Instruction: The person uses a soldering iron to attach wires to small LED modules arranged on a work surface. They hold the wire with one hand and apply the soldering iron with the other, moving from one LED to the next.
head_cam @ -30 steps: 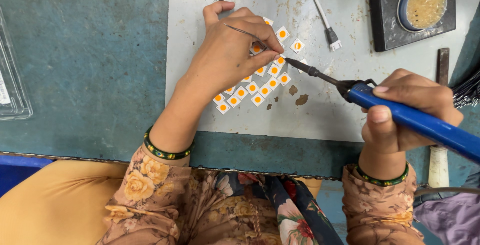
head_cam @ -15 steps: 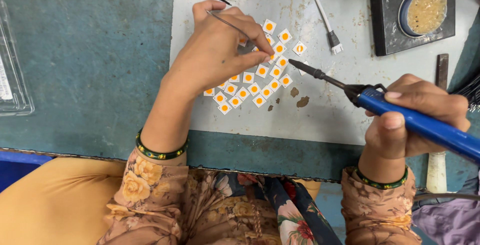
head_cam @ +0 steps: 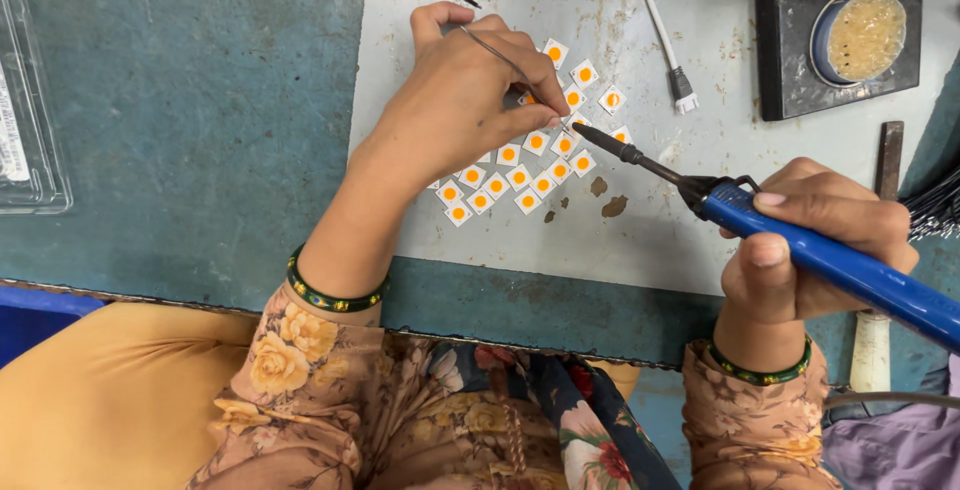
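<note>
The left hand (head_cam: 455, 110) pinches a thin solder wire (head_cam: 495, 50) over the white-and-orange chips (head_cam: 520, 178) on the grey surface (head_cam: 680, 220), feeding the blue soldering iron (head_cam: 800, 250) gripped at three o'clock by the right hand (head_cam: 815, 240).

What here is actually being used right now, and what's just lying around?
In use:
left hand with thin wire
right hand with blue soldering iron
white-and-orange squares

Lying about:
tip-cleaner tin
white plug
clear plastic box
</note>
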